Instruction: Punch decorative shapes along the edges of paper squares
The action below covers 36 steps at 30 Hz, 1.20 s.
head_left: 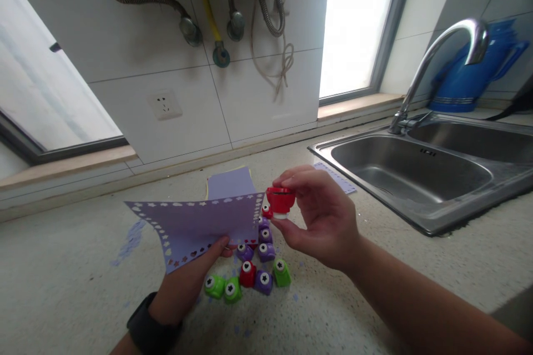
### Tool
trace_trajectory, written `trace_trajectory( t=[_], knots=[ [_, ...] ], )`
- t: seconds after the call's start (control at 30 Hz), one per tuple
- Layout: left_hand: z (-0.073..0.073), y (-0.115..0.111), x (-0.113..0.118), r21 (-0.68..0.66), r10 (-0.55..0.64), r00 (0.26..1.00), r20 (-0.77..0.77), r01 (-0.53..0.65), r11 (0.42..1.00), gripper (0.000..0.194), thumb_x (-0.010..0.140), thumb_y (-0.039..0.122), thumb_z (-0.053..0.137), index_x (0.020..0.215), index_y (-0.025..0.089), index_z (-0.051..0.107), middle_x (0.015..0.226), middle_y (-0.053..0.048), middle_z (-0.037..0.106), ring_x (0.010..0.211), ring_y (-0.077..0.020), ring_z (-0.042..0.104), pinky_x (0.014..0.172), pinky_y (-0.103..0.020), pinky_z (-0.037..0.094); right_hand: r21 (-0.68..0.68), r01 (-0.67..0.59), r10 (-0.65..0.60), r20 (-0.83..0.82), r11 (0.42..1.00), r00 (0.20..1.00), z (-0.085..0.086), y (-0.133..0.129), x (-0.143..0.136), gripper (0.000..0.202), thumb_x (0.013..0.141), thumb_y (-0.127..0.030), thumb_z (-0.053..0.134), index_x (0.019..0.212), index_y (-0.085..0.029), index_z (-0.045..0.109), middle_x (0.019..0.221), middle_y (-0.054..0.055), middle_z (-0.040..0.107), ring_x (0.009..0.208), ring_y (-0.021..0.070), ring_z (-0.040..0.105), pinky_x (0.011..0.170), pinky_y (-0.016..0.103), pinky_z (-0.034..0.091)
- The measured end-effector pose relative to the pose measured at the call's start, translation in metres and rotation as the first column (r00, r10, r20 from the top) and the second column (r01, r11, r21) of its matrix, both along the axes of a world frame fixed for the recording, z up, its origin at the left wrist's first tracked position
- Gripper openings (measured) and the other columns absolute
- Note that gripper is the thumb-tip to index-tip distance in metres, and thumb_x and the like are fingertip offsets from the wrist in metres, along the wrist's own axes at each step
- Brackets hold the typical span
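R hand [322, 213] has the red punch [280, 197]: grip closed to abt the punch's depth, fingers on top, thumb under nr the white end, which faces down. L hand [208, 262] has the purple sheet [204, 219] by its near edge, lower R part: thumb on the upper face, other fingers mostly hidden, grip pinched w/ no gap visible.

Key relation: punch is just beside the sheet's far R corner, at the R end of its long axis, which runs approx L-R. R hand is nearer that corner; L hand is lower & to the L. Can't tell if punch & paper touch or overlap. Sheet is off the worktop [358, 294], bowed, w/ cut shapes along its edges.

Under/nr the hands: loose punches, incl. a green punch [282, 273] & a purple punch [264, 282]. Paper stack [229, 183] lies behind the sheet; another punched sheet [339, 178] nr the sink [416, 213].
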<state>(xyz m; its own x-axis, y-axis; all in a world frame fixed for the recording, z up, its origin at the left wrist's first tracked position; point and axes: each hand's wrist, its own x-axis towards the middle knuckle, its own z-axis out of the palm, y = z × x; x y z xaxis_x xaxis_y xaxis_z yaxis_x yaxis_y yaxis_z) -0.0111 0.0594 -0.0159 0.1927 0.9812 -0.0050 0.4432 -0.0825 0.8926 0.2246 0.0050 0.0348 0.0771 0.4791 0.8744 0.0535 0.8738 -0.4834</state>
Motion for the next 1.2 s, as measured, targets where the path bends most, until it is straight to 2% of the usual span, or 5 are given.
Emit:
trace_trajectory(
  t=[0.3, 0.53, 0.7, 1.03, 1.2],
  knots=[
    [-0.007, 0.002, -0.005, 0.018, 0.006, 1.0, 0.006, -0.006, 1.0, 0.025, 0.079, 0.046, 0.067, 0.068, 0.025, 0.078, 0.08, -0.002, 0.081, 0.085, -0.0248, 0.078, 0.096, -0.035, 0.058, -0.009, 0.02, -0.02, 0.038, 1.0, 0.999, -0.002, -0.001, 0.0, 0.056, 0.071, -0.003, 0.077, 0.12, -0.025, 0.061, 0.109, 0.006, 0.06, 0.098, 0.0213, 0.06, 0.085, 0.039, 0.055],
    [0.003, -0.002, -0.001, -0.018, 0.004, 1.0, 0.016, -0.004, 1.0, 0.028, 0.074, 0.051, 0.068, 0.067, 0.025, 0.077, 0.078, -0.003, 0.081, 0.084, -0.0274, 0.078, 0.095, -0.038, 0.059, -0.121, -0.015, 0.021, 0.054, 0.993, 0.998, -0.007, 0.001, -0.001, 0.053, 0.076, -0.008, 0.078, 0.121, -0.028, 0.06, 0.105, 0.004, 0.062, 0.098, 0.0202, 0.062, 0.086, 0.037, 0.056],
    [0.001, -0.001, -0.002, -0.024, -0.002, 1.0, 0.017, 0.003, 1.0, 0.028, 0.076, 0.051, 0.068, 0.069, 0.026, 0.078, 0.081, -0.003, 0.081, 0.088, -0.0263, 0.077, 0.099, -0.038, 0.057, -0.234, -0.098, 0.102, 0.005, 0.967, 0.995, -0.014, 0.007, -0.001, 0.049, 0.077, -0.011, 0.079, 0.12, -0.026, 0.061, 0.105, 0.004, 0.065, 0.097, 0.0173, 0.064, 0.089, 0.034, 0.056],
    [-0.004, 0.001, -0.007, -0.001, -0.021, 1.0, 0.018, 0.021, 1.0, 0.029, 0.082, 0.051, 0.069, 0.069, 0.027, 0.078, 0.085, -0.002, 0.081, 0.091, -0.0245, 0.076, 0.101, -0.036, 0.054, -0.502, -0.275, 0.261, -0.099, 0.82, 0.96, -0.021, 0.018, -0.001, 0.035, 0.075, -0.019, 0.085, 0.105, -0.022, 0.066, 0.084, -0.001, 0.065, 0.073, 0.0113, 0.061, 0.064, 0.025, 0.055],
    [-0.004, 0.001, -0.006, -0.003, -0.031, 0.998, 0.049, 0.031, 1.0, 0.029, 0.085, 0.051, 0.068, 0.07, 0.028, 0.079, 0.085, -0.001, 0.081, 0.088, -0.0235, 0.076, 0.097, -0.034, 0.056, -0.608, -0.354, 0.307, -0.184, 0.71, 0.934, -0.029, 0.021, -0.004, 0.035, 0.074, -0.02, 0.087, 0.102, -0.021, 0.066, 0.081, -0.002, 0.067, 0.069, 0.0089, 0.063, 0.063, 0.022, 0.056]
  ],
)
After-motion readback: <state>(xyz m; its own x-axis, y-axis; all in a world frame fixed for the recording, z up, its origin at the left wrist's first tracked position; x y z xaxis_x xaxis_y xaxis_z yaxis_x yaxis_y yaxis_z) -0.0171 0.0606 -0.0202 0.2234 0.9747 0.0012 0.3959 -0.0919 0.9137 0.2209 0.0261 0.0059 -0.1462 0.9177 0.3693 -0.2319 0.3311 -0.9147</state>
